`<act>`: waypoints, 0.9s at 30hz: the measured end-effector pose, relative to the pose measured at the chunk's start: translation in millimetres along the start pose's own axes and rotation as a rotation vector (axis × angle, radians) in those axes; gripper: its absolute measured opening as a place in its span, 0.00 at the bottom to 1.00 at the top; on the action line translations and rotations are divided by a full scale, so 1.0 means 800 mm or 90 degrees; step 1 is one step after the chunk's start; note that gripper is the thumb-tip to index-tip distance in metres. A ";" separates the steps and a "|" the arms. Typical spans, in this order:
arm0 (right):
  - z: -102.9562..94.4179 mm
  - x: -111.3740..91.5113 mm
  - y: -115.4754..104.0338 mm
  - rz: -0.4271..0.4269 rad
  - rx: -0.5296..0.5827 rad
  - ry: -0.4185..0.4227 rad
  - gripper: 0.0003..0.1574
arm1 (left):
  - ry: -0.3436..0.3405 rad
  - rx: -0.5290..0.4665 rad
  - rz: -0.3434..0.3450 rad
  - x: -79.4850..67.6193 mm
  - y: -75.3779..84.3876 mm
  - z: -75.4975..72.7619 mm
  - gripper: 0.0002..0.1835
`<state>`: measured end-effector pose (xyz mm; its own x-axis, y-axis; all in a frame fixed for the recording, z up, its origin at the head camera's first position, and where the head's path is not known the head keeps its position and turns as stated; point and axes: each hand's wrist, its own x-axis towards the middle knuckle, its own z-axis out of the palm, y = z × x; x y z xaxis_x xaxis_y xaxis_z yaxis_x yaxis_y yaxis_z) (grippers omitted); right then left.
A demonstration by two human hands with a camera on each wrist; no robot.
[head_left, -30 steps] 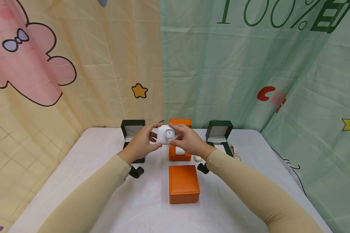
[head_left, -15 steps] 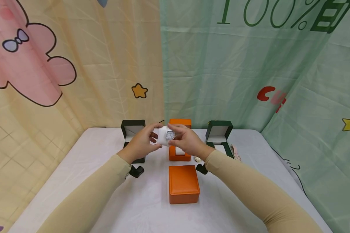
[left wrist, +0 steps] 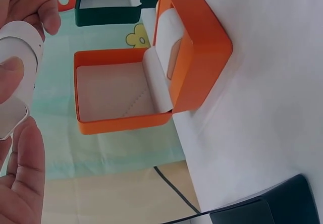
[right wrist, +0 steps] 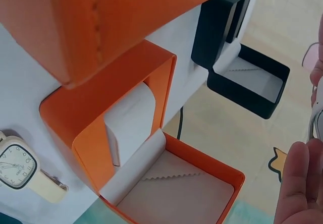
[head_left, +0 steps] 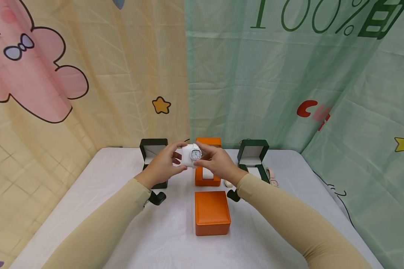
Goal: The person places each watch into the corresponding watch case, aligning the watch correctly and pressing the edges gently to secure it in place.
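Note:
In the head view, a white wristwatch [head_left: 196,154] is wrapped round a white cushion [head_left: 186,155], held up above the table in front of the far orange box. My left hand [head_left: 162,164] holds the cushion's left end between thumb and fingers. On the other side my right hand [head_left: 219,160] pinches the watch and cushion at the right end, thumb below and fingers above. The dial faces me. Close up in the left wrist view, the white strap [left wrist: 20,45] curves round the cushion. Fingers hide part of both.
An open orange box [head_left: 207,181] with a white cushion stands behind a closed orange box [head_left: 212,213]. Open dark green boxes stand left [head_left: 153,147] and right [head_left: 253,151]. A cream watch [right wrist: 19,166] and a pink watch [head_left: 272,176] lie on the table.
The watch and cushion turn slightly in my hands. More strap shows above the dial than a second ago, and my right fingertips have shifted slightly. The boxes stay put.

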<state>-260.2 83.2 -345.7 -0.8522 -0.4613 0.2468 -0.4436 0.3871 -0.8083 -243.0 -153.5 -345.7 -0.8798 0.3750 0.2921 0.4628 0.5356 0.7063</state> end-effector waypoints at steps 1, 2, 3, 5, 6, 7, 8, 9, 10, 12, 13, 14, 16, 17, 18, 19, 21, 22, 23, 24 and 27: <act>0.000 0.000 0.000 0.000 -0.002 0.000 0.48 | 0.000 0.002 0.000 0.000 0.000 0.000 0.41; 0.000 0.000 0.000 0.001 -0.003 0.001 0.48 | 0.000 0.004 -0.001 0.000 0.000 0.000 0.41; 0.000 0.000 0.000 0.001 -0.005 0.002 0.48 | -0.001 0.007 -0.003 0.000 0.000 -0.001 0.41; 0.001 0.000 0.000 0.002 -0.013 0.005 0.48 | -0.001 0.014 -0.006 0.000 0.000 -0.001 0.42; 0.001 0.000 0.000 0.003 -0.016 0.006 0.48 | -0.002 0.017 -0.007 0.000 0.000 -0.001 0.42; 0.001 0.000 0.000 0.003 -0.021 0.008 0.48 | -0.002 0.019 -0.007 0.000 -0.001 -0.002 0.41; 0.001 0.000 0.000 0.003 -0.026 0.010 0.47 | -0.002 0.021 -0.008 0.000 -0.001 -0.002 0.41; 0.002 0.000 0.000 0.003 -0.029 0.012 0.47 | -0.003 0.023 -0.007 0.000 -0.001 -0.002 0.41; 0.002 0.000 0.000 0.001 -0.028 0.012 0.47 | -0.004 0.023 -0.005 0.001 -0.001 -0.002 0.41; 0.003 0.001 0.000 -0.003 -0.021 0.011 0.47 | -0.006 0.022 -0.002 0.001 -0.001 -0.002 0.41; 0.004 0.001 0.000 -0.004 -0.017 0.012 0.47 | -0.007 0.021 -0.002 0.001 -0.001 -0.001 0.41; 0.005 0.001 0.000 -0.005 -0.014 0.012 0.47 | -0.008 0.019 -0.002 0.001 -0.001 -0.001 0.41; 0.005 0.001 0.000 -0.006 -0.012 0.010 0.47 | -0.010 0.015 -0.001 0.001 -0.001 0.001 0.41; 0.005 0.001 0.000 -0.003 -0.013 0.007 0.47 | -0.011 0.014 -0.001 0.001 -0.001 0.001 0.41; 0.005 0.001 -0.001 -0.001 -0.017 0.003 0.48 | -0.011 0.012 -0.001 0.001 0.000 0.001 0.41; 0.004 0.001 -0.001 0.001 -0.021 -0.005 0.48 | -0.010 0.013 0.000 0.001 -0.001 0.001 0.41; 0.002 0.001 -0.002 0.002 -0.027 -0.028 0.50 | -0.009 0.012 0.001 0.001 -0.001 0.001 0.41; 0.000 0.001 -0.002 0.004 -0.031 -0.040 0.51 | -0.009 0.012 0.000 0.000 -0.001 0.001 0.41; -0.001 0.001 -0.001 0.006 -0.034 -0.051 0.51 | -0.008 0.013 0.000 0.000 -0.001 0.001 0.41; -0.003 0.002 -0.001 0.007 -0.038 -0.060 0.52 | -0.008 0.012 -0.001 0.000 -0.001 0.000 0.41; -0.006 0.003 0.000 0.012 -0.046 -0.073 0.54 | -0.012 0.009 -0.006 0.000 0.000 0.000 0.41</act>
<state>-263.4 86.1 -342.8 -0.8249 -0.5406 0.1655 -0.4503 0.4512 -0.7705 -242.9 -153.5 -345.6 -0.8818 0.3842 0.2735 0.4566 0.5501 0.6993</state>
